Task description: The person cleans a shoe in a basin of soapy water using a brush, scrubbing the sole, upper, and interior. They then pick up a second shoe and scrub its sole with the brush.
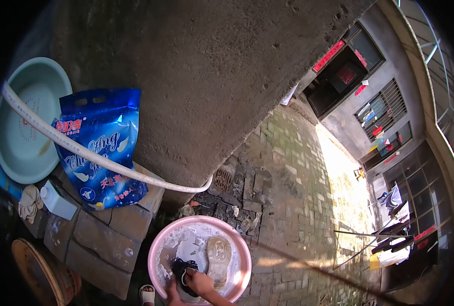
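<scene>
Dark shoe [182, 267], its upper crumpled, sits at the near side of a round, smooth pink basin [247, 257] of suds in the head view. The right hand [199, 283] grips it, fingers curled tight; the left hand's [173, 294] grip, partly hidden, cannot be told. Beside it, a pale shoe [218, 259] shows its ridged sole. Rough concrete [186, 81] edges the scene; open brick paving [293, 219] stretches rightward.

Black item [182, 265], upturned shoe [218, 259] in basin [198, 220]
</scene>
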`<state>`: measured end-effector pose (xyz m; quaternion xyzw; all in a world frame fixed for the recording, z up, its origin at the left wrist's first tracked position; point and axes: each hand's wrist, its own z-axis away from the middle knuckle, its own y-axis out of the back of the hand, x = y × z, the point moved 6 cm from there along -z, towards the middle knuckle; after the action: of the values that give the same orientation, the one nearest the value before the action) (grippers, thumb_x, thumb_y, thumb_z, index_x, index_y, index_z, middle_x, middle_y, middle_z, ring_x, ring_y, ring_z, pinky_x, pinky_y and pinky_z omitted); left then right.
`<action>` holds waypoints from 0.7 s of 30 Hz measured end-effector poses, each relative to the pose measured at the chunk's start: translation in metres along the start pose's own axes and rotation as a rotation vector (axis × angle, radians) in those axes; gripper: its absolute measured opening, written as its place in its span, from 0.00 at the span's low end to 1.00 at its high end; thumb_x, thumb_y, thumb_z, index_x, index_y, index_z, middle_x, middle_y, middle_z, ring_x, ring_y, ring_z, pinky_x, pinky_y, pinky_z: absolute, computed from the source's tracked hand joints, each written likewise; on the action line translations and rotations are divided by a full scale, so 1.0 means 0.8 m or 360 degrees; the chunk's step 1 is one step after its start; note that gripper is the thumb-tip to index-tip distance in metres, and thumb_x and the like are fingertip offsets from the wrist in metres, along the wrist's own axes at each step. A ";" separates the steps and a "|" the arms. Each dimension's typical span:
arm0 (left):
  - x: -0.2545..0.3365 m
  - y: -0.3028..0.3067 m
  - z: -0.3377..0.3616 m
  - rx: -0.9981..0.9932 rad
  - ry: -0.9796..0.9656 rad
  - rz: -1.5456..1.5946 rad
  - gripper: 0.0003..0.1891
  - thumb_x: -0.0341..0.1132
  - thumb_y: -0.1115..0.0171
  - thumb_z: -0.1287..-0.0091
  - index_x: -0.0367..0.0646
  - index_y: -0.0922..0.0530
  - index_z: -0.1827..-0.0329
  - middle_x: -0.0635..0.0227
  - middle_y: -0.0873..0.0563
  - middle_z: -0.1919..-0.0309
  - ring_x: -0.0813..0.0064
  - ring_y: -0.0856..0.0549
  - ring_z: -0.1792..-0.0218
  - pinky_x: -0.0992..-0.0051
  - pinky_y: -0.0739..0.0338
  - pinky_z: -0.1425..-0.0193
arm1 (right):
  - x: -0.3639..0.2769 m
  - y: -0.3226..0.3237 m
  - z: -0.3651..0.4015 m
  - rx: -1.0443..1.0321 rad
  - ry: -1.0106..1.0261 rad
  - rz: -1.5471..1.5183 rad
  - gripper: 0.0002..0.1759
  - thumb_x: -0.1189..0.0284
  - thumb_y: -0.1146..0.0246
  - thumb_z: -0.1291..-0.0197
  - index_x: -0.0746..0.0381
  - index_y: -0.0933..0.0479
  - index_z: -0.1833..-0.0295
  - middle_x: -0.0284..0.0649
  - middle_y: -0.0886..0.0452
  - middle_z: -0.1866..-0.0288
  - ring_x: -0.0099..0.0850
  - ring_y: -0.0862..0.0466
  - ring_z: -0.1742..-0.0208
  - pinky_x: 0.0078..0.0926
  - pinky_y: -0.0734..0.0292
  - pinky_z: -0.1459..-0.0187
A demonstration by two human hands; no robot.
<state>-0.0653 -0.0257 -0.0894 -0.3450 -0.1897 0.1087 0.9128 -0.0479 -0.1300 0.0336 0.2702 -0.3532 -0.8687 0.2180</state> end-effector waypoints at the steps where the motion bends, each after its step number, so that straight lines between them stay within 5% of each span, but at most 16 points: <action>1: 0.000 0.000 -0.001 0.0002 0.0001 0.0000 0.31 0.58 0.47 0.40 0.48 0.32 0.40 0.62 0.23 0.49 0.60 0.25 0.47 0.60 0.30 0.43 | 0.000 -0.001 0.000 -0.0010 -0.0006 0.0005 0.18 0.53 0.50 0.42 0.47 0.24 0.51 0.48 0.18 0.66 0.48 0.18 0.64 0.46 0.23 0.60; 21: -0.006 0.008 -0.005 0.0021 0.0043 0.0046 0.31 0.59 0.48 0.39 0.49 0.32 0.40 0.62 0.23 0.49 0.61 0.25 0.47 0.61 0.30 0.43 | 0.001 -0.003 -0.001 0.0043 -0.0025 0.0048 0.18 0.53 0.49 0.44 0.45 0.24 0.50 0.48 0.18 0.66 0.48 0.17 0.64 0.47 0.23 0.61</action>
<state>-0.0681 -0.0250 -0.0977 -0.3431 -0.1717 0.1184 0.9159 -0.0486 -0.1296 0.0306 0.2609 -0.3707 -0.8625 0.2247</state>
